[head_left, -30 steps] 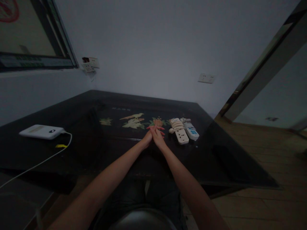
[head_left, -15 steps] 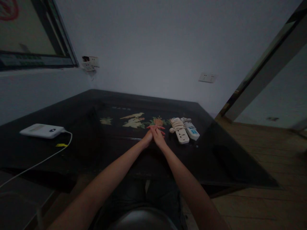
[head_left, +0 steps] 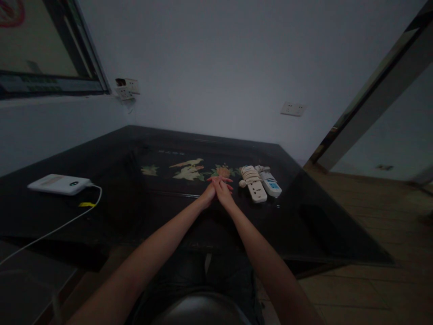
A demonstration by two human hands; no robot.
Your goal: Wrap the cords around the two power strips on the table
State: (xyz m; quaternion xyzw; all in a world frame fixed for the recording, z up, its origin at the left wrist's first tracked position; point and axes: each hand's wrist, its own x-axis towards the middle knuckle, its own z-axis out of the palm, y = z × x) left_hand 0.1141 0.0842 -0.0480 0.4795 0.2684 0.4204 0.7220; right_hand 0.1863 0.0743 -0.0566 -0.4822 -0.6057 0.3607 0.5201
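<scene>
My left hand (head_left: 207, 195) and my right hand (head_left: 224, 193) lie against each other on the black table (head_left: 142, 212), out in front of me. Their fingers are stretched out and cross at the tips, and neither holds anything. Just right of my right hand lies a cream power strip (head_left: 253, 186) with its cord wound round it. A white power strip with a blue label (head_left: 271, 184) lies beside that. Neither hand touches the strips.
A white power bank (head_left: 59, 184) sits at the table's left with a white cable (head_left: 57, 230) running off the near edge past a yellow tag (head_left: 86, 204). A bird-and-flower inlay (head_left: 189, 170) marks the tabletop. Wall sockets (head_left: 292, 109) are behind; wooden floor (head_left: 372, 216) lies right.
</scene>
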